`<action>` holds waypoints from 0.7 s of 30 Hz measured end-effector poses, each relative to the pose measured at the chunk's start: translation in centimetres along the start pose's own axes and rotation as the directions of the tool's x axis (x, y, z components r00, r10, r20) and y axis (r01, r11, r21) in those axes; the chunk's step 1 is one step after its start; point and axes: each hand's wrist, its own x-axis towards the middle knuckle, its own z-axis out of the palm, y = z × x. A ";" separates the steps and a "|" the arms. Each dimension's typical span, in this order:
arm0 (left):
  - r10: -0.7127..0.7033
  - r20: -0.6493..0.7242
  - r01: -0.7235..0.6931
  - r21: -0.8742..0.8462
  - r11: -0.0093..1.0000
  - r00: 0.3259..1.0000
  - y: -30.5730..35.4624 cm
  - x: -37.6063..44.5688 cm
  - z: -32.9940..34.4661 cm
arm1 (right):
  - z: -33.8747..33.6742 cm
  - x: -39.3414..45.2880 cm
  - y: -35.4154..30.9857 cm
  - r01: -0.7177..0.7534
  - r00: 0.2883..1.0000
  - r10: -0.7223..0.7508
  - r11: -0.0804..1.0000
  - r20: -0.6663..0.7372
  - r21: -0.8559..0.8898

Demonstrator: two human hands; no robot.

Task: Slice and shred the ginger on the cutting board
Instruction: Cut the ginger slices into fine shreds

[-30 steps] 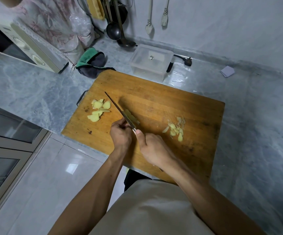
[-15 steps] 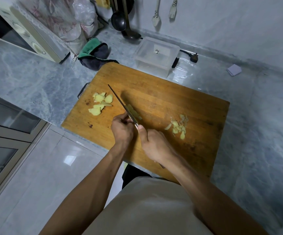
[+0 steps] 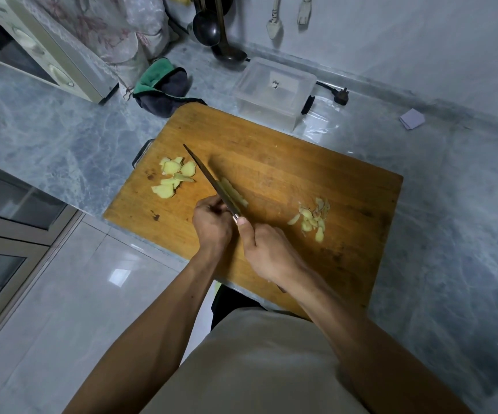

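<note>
While both hands (image 3: 233, 231) clamp knife (image 3: 212, 182) and ginger (image 3: 237, 195), board (image 3: 346, 186) lies bare mid-centre.

Grey marbled countertop (image 3: 62, 121), wall along its far edge. Wooden cutting board (image 3: 316, 174) sits at the near edge, overhanging slightly. Clear plastic lidded box (image 3: 274, 91) just beyond the board's far side, touching or nearly so. Green and dark cloth (image 3: 161, 85) by the board's far left corner. Cream appliance (image 3: 47, 55) at the far left. Black plug (image 3: 340, 95) and small folded paper (image 3: 412, 118) near the far edge, right.
</note>
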 end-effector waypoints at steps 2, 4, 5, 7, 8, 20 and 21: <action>-0.001 0.002 0.001 -0.002 1.000 1.000 0.0 0.0 0.1 | -0.1 0.2 -0.2 -0.006 1.000 0.006 1.000 0.007 0.005; -0.005 0.008 0.005 0.002 1.000 1.000 -0.2 0.2 0.1 | -0.4 0.6 -0.5 -0.021 1.000 0.021 0.999 0.015 0.025; -0.004 0.008 0.004 0.012 1.000 1.000 -0.3 0.3 0.1 | -0.4 0.8 -0.6 -0.026 0.999 0.025 0.999 0.020 0.034; -0.011 0.017 0.010 0.026 1.000 1.000 -0.5 0.4 0.2 | -0.7 1.2 -0.7 -0.037 0.999 0.036 0.998 0.035 0.041; -0.014 0.025 0.013 0.032 0.999 1.000 -0.6 0.4 0.1 | -0.7 1.4 -0.8 -0.044 0.998 0.042 0.998 0.042 0.040; -0.015 0.043 0.012 0.059 0.998 0.999 0.0 0.0 -0.2 | -0.8 1.6 -0.8 -0.100 0.994 0.096 0.990 0.043 0.098; -0.016 0.034 0.015 0.050 0.999 0.999 0.2 -0.1 -0.2 | -1.1 1.7 -0.7 -0.118 0.992 0.113 0.986 0.051 0.118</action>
